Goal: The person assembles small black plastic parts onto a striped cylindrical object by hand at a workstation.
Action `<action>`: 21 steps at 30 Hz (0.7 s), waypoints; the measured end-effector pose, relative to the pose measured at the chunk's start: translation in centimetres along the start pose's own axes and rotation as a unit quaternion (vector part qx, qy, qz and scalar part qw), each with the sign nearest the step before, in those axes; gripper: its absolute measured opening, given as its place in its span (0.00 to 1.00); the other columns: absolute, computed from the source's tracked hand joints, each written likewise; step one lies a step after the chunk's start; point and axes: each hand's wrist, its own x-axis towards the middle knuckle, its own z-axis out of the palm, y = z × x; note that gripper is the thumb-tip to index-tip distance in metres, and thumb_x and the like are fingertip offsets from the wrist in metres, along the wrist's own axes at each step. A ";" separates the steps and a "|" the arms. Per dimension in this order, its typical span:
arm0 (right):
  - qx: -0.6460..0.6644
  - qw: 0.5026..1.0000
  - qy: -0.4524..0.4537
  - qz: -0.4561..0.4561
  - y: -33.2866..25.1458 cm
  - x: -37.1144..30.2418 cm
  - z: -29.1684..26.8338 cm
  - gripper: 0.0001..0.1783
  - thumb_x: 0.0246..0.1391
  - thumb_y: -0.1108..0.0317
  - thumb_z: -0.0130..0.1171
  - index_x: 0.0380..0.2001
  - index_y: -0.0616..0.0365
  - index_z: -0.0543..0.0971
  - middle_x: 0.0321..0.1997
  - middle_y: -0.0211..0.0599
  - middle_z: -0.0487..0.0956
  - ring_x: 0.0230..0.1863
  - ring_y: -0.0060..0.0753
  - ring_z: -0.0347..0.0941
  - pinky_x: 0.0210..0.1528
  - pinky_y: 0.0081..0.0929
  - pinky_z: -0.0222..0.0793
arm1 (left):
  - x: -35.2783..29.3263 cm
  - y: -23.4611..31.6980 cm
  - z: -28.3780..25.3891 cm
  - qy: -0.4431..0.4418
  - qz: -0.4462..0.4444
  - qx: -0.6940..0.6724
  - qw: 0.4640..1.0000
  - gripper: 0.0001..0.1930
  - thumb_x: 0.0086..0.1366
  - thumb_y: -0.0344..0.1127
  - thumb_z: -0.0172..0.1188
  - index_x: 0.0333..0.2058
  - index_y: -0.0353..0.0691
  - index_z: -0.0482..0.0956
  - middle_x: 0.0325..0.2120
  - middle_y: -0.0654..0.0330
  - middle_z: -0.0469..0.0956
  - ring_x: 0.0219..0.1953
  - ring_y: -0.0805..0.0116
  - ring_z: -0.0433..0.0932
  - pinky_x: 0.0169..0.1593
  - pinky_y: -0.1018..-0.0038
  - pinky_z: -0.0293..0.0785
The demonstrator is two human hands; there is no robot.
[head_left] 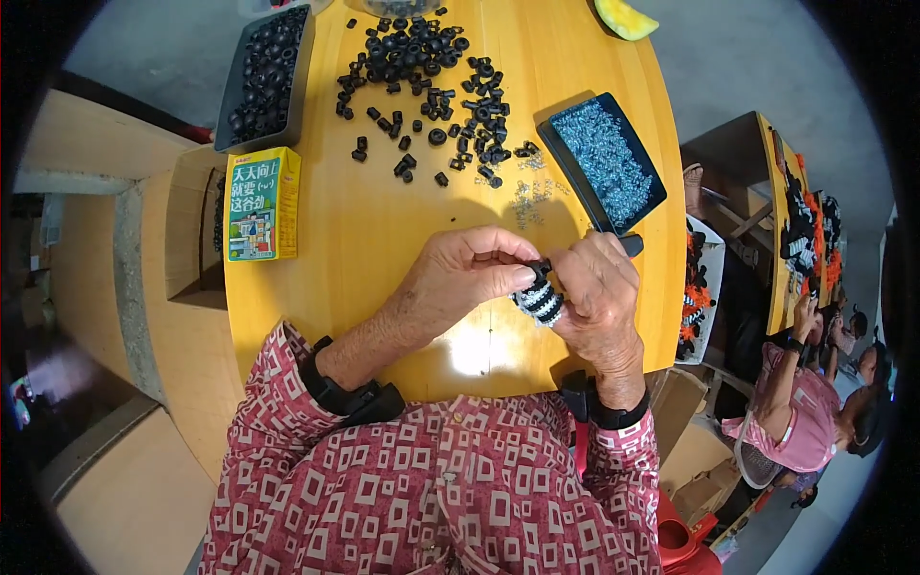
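In front of my chest, a small black-and-white striped piece is held between both hands above the yellow table. It looks rounded and textured, with a black part at its top. My left hand is closed in a pinch at that black part. The fingers of my right hand are curled round the right side of the piece, hiding some of it. Just beyond my hands lie small clear plastic bits, and further off a loose spread of small black plastic parts.
A black tray of clear bits stands at right, a dark bin of round black parts at far left. A yellow-green carton is below the bin. A yellow fruit slice lies far right. People sit at another table.
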 end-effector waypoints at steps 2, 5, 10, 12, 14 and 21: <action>-0.006 1.000 -0.001 -0.005 -0.1 -0.1 -0.1 0.12 0.31 0.76 0.64 0.24 0.58 0.74 0.21 0.35 0.68 0.25 0.40 0.68 0.30 0.35 0.63 | 0.0 0.0 0.1 0.000 -0.003 0.004 1.000 0.11 0.64 0.27 0.61 0.45 0.34 0.79 0.38 0.64 0.80 0.42 0.78 0.77 0.50 0.78 0.74; 0.005 1.000 0.010 -0.012 -0.2 -0.3 -0.2 0.12 0.32 0.74 0.65 0.24 0.59 0.74 0.22 0.35 0.68 0.25 0.39 0.68 0.31 0.34 0.63 | -0.2 0.2 0.1 -0.002 -0.007 0.009 1.000 0.11 0.63 0.26 0.61 0.44 0.34 0.79 0.37 0.64 0.80 0.41 0.78 0.77 0.49 0.79 0.74; -0.003 0.999 0.014 -0.031 -0.2 -0.4 -0.3 0.13 0.33 0.73 0.66 0.26 0.60 0.76 0.22 0.36 0.69 0.26 0.38 0.68 0.31 0.34 0.63 | -0.3 0.2 0.3 0.000 -0.016 0.026 1.000 0.10 0.63 0.26 0.62 0.43 0.34 0.80 0.36 0.65 0.80 0.41 0.78 0.77 0.48 0.80 0.74; -0.003 0.999 0.018 -0.029 -0.2 -0.5 -0.2 0.13 0.34 0.72 0.67 0.28 0.61 0.77 0.22 0.36 0.70 0.26 0.38 0.69 0.32 0.34 0.63 | -0.3 0.4 0.4 0.002 -0.022 0.025 0.999 0.10 0.62 0.26 0.62 0.43 0.34 0.80 0.36 0.65 0.80 0.41 0.78 0.77 0.48 0.79 0.74; -0.001 0.999 0.022 -0.026 -0.2 -0.5 -0.1 0.14 0.34 0.72 0.67 0.30 0.62 0.78 0.22 0.36 0.70 0.26 0.38 0.69 0.32 0.34 0.64 | -0.3 0.5 0.6 0.004 -0.029 0.024 0.999 0.10 0.62 0.26 0.62 0.43 0.34 0.80 0.36 0.65 0.81 0.41 0.78 0.77 0.48 0.79 0.74; 0.044 0.998 0.041 0.003 0.4 -1.3 0.4 0.18 0.39 0.69 0.69 0.36 0.64 0.80 0.23 0.37 0.72 0.27 0.40 0.70 0.33 0.35 0.65 | -0.1 0.4 1.1 0.017 -0.029 -0.012 0.999 0.10 0.63 0.29 0.62 0.42 0.34 0.81 0.36 0.63 0.81 0.40 0.77 0.77 0.49 0.78 0.74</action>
